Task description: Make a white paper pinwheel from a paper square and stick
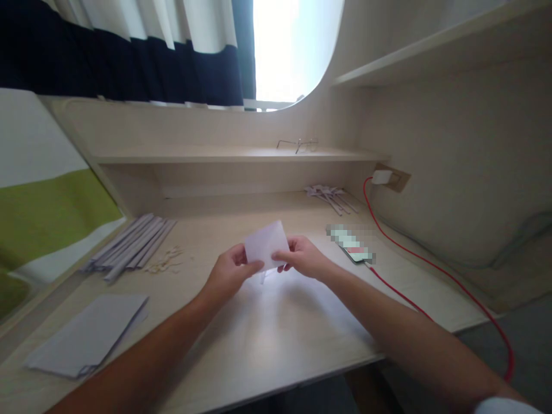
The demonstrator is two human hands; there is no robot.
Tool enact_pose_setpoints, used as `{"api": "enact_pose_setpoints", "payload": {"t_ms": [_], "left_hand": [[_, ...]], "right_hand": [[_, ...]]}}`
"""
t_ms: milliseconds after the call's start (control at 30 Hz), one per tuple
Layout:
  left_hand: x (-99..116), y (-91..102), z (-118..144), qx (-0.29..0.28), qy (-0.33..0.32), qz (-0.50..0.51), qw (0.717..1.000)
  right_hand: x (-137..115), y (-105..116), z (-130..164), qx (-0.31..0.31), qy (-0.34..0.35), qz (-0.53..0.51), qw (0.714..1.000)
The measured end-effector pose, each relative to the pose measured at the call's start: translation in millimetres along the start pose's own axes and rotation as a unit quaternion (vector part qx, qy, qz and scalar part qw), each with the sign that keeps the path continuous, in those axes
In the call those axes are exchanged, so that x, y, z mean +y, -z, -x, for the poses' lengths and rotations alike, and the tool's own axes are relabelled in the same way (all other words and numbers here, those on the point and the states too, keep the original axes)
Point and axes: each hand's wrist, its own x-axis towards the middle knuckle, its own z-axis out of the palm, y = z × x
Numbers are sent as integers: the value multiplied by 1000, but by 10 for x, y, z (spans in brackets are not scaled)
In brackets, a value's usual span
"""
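Observation:
A small white piece of paper [265,244] is held up over the middle of the desk, tilted, between both hands. My left hand [228,270] pinches its lower left edge, thumb in front. On the right side, my right hand [302,256] grips the same paper with its thumb on the face and fingers behind. Below the paper a thin pale strip shows against the desk; I cannot tell whether it is joined to the sheet. The back of the paper is hidden.
Rolled paper sticks [133,244] lie at the left, beside rubber bands [166,260]. Nearer sits a stack of white paper [88,333]. Paper pinwheels on sticks [330,195] lie at the back right. A phone [351,244] charges by a red cable [431,261]. Glasses [302,145] rest on the shelf [207,154].

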Motion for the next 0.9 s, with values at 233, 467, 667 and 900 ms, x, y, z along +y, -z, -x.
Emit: {"api": "enact_pose_setpoints", "payload": {"t_ms": [233,467,667,900], "left_hand": [[10,341,-130,-211,34,-104,971],[40,394,-27,-230,48,-186,954],[86,388,-29,-257,80,-172,948],[14,265,27,-142,159,-111,971]], "right_hand": [[34,26,138,-59,17,39,997],[93,-71,154,-33,-18,51,998],[29,-56,99,-107,-14,59,992],[198,-188,104,-29,-15,-144,989]]}}
